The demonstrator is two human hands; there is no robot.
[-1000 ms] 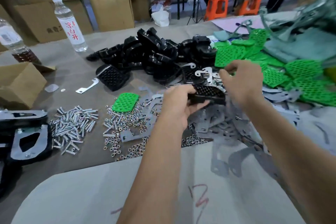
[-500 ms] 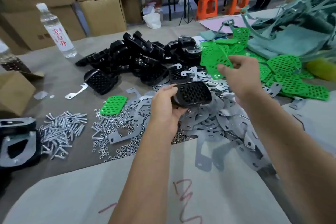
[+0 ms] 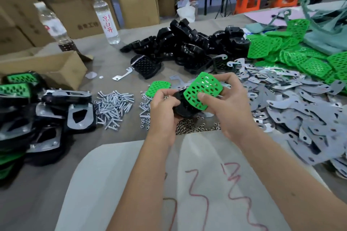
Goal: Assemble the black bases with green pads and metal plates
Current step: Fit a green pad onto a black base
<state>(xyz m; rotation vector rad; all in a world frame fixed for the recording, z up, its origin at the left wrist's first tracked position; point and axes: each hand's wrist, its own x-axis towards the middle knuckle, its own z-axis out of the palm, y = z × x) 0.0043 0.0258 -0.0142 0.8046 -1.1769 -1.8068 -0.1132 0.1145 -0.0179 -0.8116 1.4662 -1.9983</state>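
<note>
**Green pad meets black base, mid-table**

Here we go: the green pad (image 3: 203, 88) sits tilted over the black base (image 3: 185, 108), right above the nuts (image 3: 195, 126). The left hand (image 3: 164, 108) curls around the base; the right hand (image 3: 228, 103) pinches the pad, thumb on top. At three o'clock, metal plates (image 3: 300, 110) sprawl; at twelve, spare bases (image 3: 184, 47); at nine, screws (image 3: 114, 104). Half a second ago the right hand was out over the green pile, empty. Bare cloth (image 3: 116, 184) lies at six.
</note>
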